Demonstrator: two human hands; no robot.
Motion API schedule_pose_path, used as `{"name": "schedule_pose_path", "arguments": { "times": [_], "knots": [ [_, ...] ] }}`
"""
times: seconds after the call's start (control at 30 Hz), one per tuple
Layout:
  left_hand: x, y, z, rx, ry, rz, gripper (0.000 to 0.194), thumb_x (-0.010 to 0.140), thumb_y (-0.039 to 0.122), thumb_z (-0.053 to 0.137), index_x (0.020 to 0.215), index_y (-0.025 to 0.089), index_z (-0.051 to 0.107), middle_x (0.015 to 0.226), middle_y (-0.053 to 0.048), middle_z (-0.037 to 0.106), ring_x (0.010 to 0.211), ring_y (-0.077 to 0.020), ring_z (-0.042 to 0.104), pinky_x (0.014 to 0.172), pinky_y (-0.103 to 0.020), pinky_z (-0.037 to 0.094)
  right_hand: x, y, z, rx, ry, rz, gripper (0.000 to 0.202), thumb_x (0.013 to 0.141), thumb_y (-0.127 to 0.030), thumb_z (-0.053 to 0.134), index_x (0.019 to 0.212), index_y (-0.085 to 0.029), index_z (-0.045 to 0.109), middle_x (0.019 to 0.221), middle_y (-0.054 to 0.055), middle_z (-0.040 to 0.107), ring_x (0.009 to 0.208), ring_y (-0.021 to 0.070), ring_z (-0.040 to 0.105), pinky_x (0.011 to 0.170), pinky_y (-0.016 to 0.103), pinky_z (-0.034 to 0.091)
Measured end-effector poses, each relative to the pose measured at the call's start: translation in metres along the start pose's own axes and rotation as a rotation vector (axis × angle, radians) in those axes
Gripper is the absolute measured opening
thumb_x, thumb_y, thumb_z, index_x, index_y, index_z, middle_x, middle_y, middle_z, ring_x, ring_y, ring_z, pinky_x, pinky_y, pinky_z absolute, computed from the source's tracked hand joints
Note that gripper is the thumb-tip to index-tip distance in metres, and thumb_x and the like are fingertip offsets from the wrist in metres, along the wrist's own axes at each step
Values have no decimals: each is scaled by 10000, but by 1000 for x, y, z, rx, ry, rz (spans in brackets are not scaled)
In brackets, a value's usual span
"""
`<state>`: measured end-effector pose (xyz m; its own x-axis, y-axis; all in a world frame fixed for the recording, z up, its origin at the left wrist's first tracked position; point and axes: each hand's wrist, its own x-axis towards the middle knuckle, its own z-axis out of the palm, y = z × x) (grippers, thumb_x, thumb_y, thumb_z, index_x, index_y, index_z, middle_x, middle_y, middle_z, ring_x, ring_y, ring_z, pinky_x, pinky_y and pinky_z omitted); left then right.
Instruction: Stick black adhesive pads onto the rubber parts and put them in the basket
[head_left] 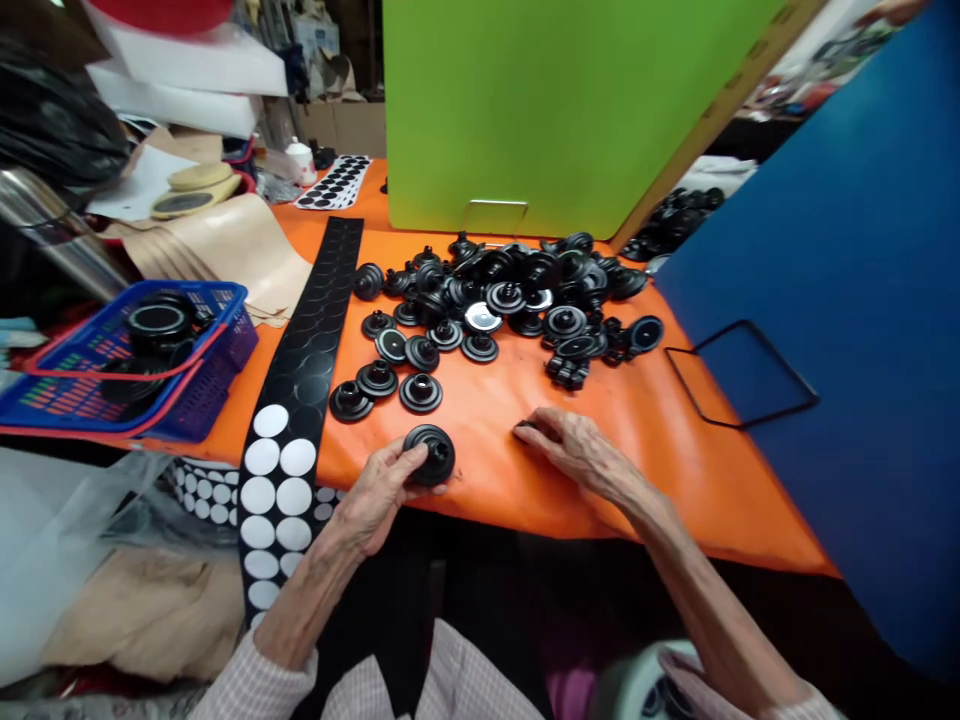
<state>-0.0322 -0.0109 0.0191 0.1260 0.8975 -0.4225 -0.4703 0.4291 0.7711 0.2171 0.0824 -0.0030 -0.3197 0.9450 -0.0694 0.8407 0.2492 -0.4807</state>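
Left hand (379, 492) at near table edge grips a black round rubber cap (430, 455), fingers curled round it. Right hand (574, 448) lies just right, fingertips pinched narrow on the orange tabletop (675, 440); cap pile (525, 290) lies farther.

Small assembly workshop, piecework type: orange-covered bench (660, 420) w/ heap of identical black rubber parts (525, 290), long sticker strip (296, 400), blue parts basket (112, 370), green divider board (555, 110), cardboard boxes + packing clutter (187, 70) behind

Single head-worn view, looking forward and down, close over orange table (525, 420); hands at lower edge
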Motion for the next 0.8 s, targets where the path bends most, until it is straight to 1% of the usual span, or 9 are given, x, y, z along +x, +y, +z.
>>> {"name": "schedule_pose_path", "arguments": {
  "times": [0.13,0.2,0.27,0.33,0.43,0.5,0.57,0.67,0.8],
  "knots": [
    [-3,-1,-2,7,-10,16,342,787,392,681,938,87,650,894,-125,707,865,-234,684,733,-312,534,6,0,14,-133,197,-53,190,862,-286,433,843,-193,597,811,72,575,628,179,532,614,309,417],
    [-5,-1,-3,1,3,17,345,774,391,695,933,88,653,891,-122,702,865,-231,680,739,-314,531,5,2,17,-121,179,-109,218,874,-257,392,864,-200,602,837,78,565,644,185,542,630,317,436],
    [-6,0,-3,-7,8,24,343,759,384,709,924,88,655,892,-118,695,867,-231,676,750,-321,532,-2,-2,18,-82,160,-138,210,876,-283,409,862,-209,605,850,76,561,677,194,561,660,331,461],
    [-5,0,-2,-3,8,33,340,750,375,717,924,89,657,900,-114,690,869,-231,673,766,-334,534,-14,-17,18,4,196,-144,195,868,-321,455,914,-209,608,853,72,569,707,203,578,685,345,484],
    [-4,-3,1,41,25,70,356,746,386,713,953,101,664,931,-108,688,870,-226,664,781,-353,538,-37,-56,24,236,232,-164,222,892,-342,490,1047,-215,587,828,49,592,721,191,595,706,342,508],
    [-3,-6,1,101,37,111,361,757,401,695,973,113,671,955,-99,689,879,-220,654,787,-345,536,-51,-83,32,386,253,-177,208,909,-329,504,1078,-228,572,854,42,598,737,176,598,712,332,517],
    [-2,-8,1,181,39,151,351,784,402,661,1000,125,673,961,-86,693,893,-212,645,807,-327,524,-58,-103,39,478,306,-169,193,908,-310,524,1078,-231,569,870,39,591,743,166,595,703,323,522],
    [-3,-9,0,317,48,205,326,825,382,607,1030,136,666,931,-65,696,900,-201,636,853,-308,495,-60,-115,47,510,368,-161,187,899,-281,548,1077,-227,572,885,37,589,743,156,590,693,311,528],
    [-4,-9,1,411,39,238,322,864,368,554,1062,135,652,934,-59,692,897,-187,630,903,-299,467,-57,-114,51,428,386,-206,201,894,-251,548,1090,-227,590,917,54,596,738,157,602,711,322,549]
  ]
}}
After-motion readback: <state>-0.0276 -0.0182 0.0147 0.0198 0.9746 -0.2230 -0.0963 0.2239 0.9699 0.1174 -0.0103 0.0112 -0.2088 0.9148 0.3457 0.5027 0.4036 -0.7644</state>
